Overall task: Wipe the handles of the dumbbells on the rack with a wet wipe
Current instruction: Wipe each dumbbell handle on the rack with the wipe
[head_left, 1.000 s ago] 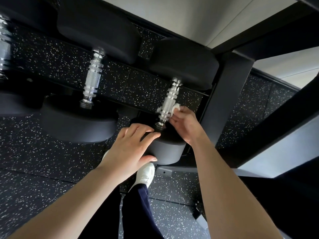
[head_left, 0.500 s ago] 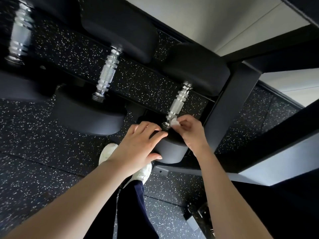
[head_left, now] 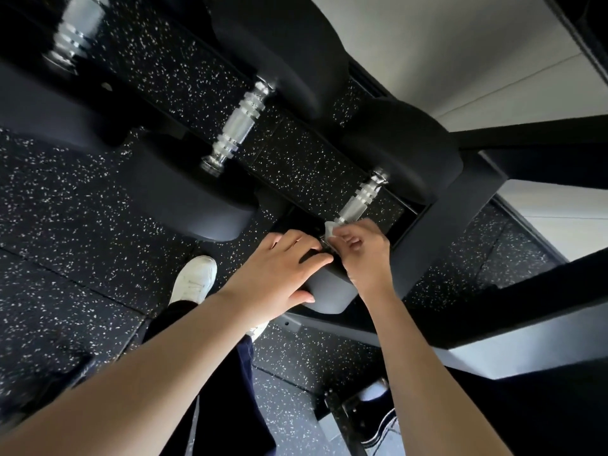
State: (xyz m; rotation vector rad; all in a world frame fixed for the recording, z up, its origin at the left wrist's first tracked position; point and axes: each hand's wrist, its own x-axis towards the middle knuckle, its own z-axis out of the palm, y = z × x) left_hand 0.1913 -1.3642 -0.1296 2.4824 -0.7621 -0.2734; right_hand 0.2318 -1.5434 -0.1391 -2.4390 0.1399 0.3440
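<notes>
Three black dumbbells with chrome handles lie on a low black rack (head_left: 444, 218). My right hand (head_left: 362, 251) pinches a white wet wipe (head_left: 330, 229) against the near end of the rightmost handle (head_left: 360, 200). My left hand (head_left: 279, 268) rests with straight fingers over the near head (head_left: 329, 291) of that same dumbbell, thumb below its edge. The middle handle (head_left: 238, 126) and the left handle (head_left: 77, 31) are bare, with no hand near them.
Black speckled rubber floor (head_left: 82, 225) lies under and in front of the rack. My white shoe (head_left: 195, 279) stands just left of the held dumbbell. A thick black rack post (head_left: 460, 205) rises right of my right hand; a second beam (head_left: 526, 291) crosses lower right.
My right hand slid the wipe down the rightmost handle from its middle to its near end. The left hand stayed on the dumbbell head. The view shifted, moving the dumbbells rightward.
</notes>
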